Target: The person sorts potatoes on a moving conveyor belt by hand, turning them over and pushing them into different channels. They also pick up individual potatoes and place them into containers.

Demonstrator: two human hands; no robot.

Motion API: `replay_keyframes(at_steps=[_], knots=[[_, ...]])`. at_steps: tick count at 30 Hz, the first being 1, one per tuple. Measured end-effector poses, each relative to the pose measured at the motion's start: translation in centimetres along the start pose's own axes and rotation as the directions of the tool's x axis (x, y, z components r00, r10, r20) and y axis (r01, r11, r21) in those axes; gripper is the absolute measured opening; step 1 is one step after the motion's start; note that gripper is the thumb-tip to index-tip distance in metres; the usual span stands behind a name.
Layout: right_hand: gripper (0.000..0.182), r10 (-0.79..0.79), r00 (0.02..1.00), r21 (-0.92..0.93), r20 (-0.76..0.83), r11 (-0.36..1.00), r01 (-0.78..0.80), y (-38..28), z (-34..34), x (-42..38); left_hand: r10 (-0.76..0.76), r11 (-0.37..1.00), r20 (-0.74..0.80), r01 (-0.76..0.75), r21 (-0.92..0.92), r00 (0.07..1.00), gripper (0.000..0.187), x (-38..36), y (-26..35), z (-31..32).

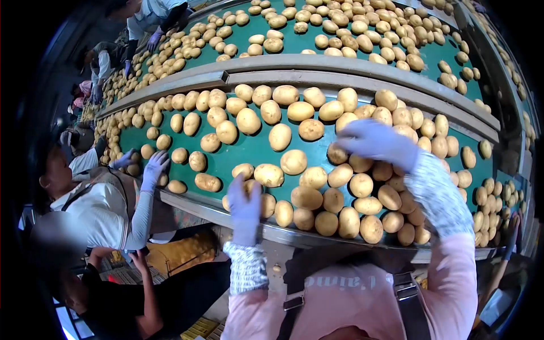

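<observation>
Both my hands wear lavender gloves above a green conveyor belt (317,156) covered with potatoes. My left hand (245,212) is at the near edge, fingers up and apart, with a potato (250,187) partly hidden behind the fingertips. Over the dense cluster on the right reaches my right hand (378,143), palm down, somewhat blurred, its fingers stretched out to the left. Just under those fingertips lies a darker potato (336,153). Several pale potatoes (348,222) crowd the belt's near edge between my arms.
A metal rail (317,63) divides this belt from a second potato-covered belt (249,35) beyond it. On my left, a co-worker's gloved hand (154,170) is over the same belt. A person in black (187,283) is low at the left. More workers line the far left.
</observation>
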State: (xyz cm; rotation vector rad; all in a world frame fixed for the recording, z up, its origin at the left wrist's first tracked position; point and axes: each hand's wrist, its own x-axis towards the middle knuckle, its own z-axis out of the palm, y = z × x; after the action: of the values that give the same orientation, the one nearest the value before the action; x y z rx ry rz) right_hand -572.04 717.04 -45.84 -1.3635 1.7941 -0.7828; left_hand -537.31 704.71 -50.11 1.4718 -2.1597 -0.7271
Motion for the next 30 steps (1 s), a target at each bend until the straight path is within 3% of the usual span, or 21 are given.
replay_keyframes(at_steps=[2, 3, 4, 5, 6, 7, 8, 10, 13, 14, 17, 18, 19, 20, 21, 22, 23, 24, 26, 29, 30], knots=[[0.038, -0.175, 0.970, 0.064, 0.172, 0.984, 0.166, -2.0, 5.3, 4.9, -0.038, 0.926, 0.072, 0.008, 0.377, 0.997, 0.061, -1.1, -4.4, -2.1], [0.039, -0.251, 0.934, 0.095, 0.253, 0.968, 0.234, -1.9, 8.4, 7.5, 0.042, 0.903, 0.035, -0.053, 0.426, 0.998, 0.063, -1.8, -4.0, -1.9], [0.044, -0.330, 0.936, 0.022, 0.122, 0.944, 0.330, -0.9, 11.4, 9.7, 0.134, 0.879, 0.013, -0.125, 0.460, 0.991, 0.065, -2.2, -2.8, -1.2], [0.050, -0.403, 0.915, -0.075, -0.012, 0.913, 0.401, 0.1, 14.3, 12.0, 0.057, 0.920, 0.075, -0.082, 0.383, 0.996, 0.069, -1.7, -1.9, -0.9], [0.051, -0.330, 0.944, -0.200, -0.021, 0.926, 0.319, 0.3, 16.1, 13.6, -0.003, 0.971, 0.079, -0.016, 0.237, 0.997, 0.078, -1.7, -1.0, 0.0], [0.052, -0.254, 0.961, -0.291, 0.105, 0.917, 0.274, -1.4, 14.9, 13.3, 0.031, 0.963, 0.062, -0.047, 0.265, 0.998, 0.085, -1.8, -2.4, 1.3], [0.053, -0.132, 0.966, -0.268, 0.220, 0.945, 0.190, -1.7, 15.1, 14.0, -0.047, 0.954, 0.114, 0.010, 0.300, 0.992, 0.090, -2.1, -1.0, 1.6], [0.055, -0.079, 0.940, -0.306, 0.333, 0.933, 0.187, -1.4, 13.9, 12.4, -0.002, 0.995, 0.165, 0.019, -0.101, 0.986, 0.091, -2.5, -1.8, 3.4], [0.055, -0.180, 0.952, -0.212, 0.248, 0.949, 0.235, 0.9, 13.0, 10.8, -0.146, 0.923, 0.154, 0.191, -0.334, 0.977, 0.087, -3.7, 0.3, 4.6], [0.054, -0.154, 0.920, -0.066, 0.359, 0.980, 0.190, 2.0, 11.0, 10.0, -0.239, 0.829, 0.160, 0.287, -0.480, 0.958, 0.084, -4.3, 1.2, 4.6], [0.048, 0.007, 0.879, 0.155, 0.478, 0.984, -0.092, 5.5, 7.6, 8.4, -0.139, 0.726, 0.233, 0.259, -0.637, 0.962, 0.081, -6.6, -0.1, 7.5], [0.044, -0.217, 0.886, 0.234, 0.410, 0.964, 0.128, 9.0, 8.6, 9.3, -0.051, 0.715, 0.223, 0.192, -0.672, 0.973, 0.082, -8.0, -1.4, 9.9], [0.041, -0.430, 0.844, 0.287, 0.320, 0.893, 0.346, 12.5, 9.6, 10.1, 0.057, 0.847, 0.162, 0.038, -0.530, 0.985, 0.083, -9.2, -2.0, 11.7], [0.038, -0.651, 0.723, 0.270, 0.233, 0.757, 0.595, 15.2, 11.9, 11.6, 0.260, 0.964, 0.061, -0.255, -0.074, 0.964, 0.086, -10.2, -1.3, 12.6], [0.035, -0.826, 0.549, 0.216, 0.129, 0.564, 0.797, 17.8, 14.0, 13.0, 0.201, 0.977, 0.051, -0.197, -0.078, 0.978, 0.084, -10.8, -0.4, 13.6], [0.034, -0.845, 0.510, 0.212, 0.158, 0.534, 0.819, 18.3, 13.8, 13.8, 0.142, 0.987, 0.042, -0.138, -0.082, 0.989, 0.083, -11.4, 0.4, 14.7], [0.034, -0.857, 0.478, 0.198, 0.191, 0.511, 0.837, 19.2, 13.0, 14.2, 0.003, 0.900, 0.157, 0.066, -0.432, 0.988, 0.072, -10.6, 3.9, 14.7], [0.034, -0.864, 0.452, 0.184, 0.223, 0.492, 0.851, 20.1, 12.0, 13.9, -0.011, 0.876, 0.253, 0.131, -0.464, 0.967, 0.057, -10.5, 6.5, 14.7], [0.033, -0.858, 0.431, 0.202, 0.279, 0.491, 0.847, 21.2, 9.9, 12.8, -0.203, 0.378, 0.460, 0.503, -0.778, 0.864, 0.054, -10.7, 9.0, 16.2], [0.030, -0.853, 0.419, 0.232, 0.310, 0.495, 0.837, 22.1, 6.1, 9.9, -0.102, 0.055, 0.656, 0.662, -0.747, 0.748, 0.063, -11.7, 13.3, 18.0], [0.030, -0.856, 0.415, 0.239, 0.309, 0.492, 0.837, 22.3, 5.1, 8.6, -0.072, 0.057, 0.668, 0.672, -0.738, 0.740, 0.065, -12.3, 14.8, 18.7]])
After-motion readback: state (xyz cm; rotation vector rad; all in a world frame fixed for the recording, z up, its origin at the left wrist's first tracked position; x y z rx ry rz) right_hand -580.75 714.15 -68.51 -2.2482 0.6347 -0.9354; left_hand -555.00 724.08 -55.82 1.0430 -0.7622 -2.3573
